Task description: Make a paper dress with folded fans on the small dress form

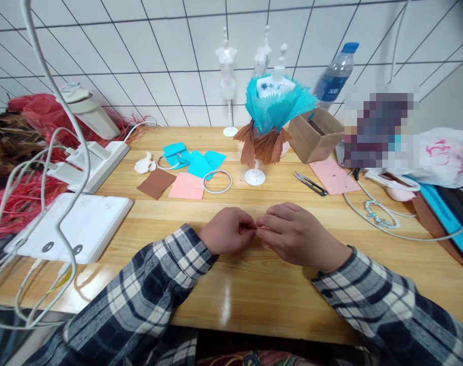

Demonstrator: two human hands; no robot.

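The left hand (231, 231) and the right hand (296, 234) meet low over the tabletop (224, 300), each with its fingers drawn into a pinch, fingertips touching or nearly so; whatever may lie between them is too small and hidden to make out. Straight beyond the meeting fingertips, apart from both hands, a white dress form (276, 87) stands upright, wearing a turquoise ruffle (281, 113) above a brown ruffle (260, 146). A pale ring (217, 192) lies flat just beyond the left hand, touching or close beside a pink square (186, 186), with a brown square (156, 183) farther left and turquoise pieces (206, 163) behind. Beyond the right hand, black-handled snips (311, 185) lie near a pink sheet (334, 178).
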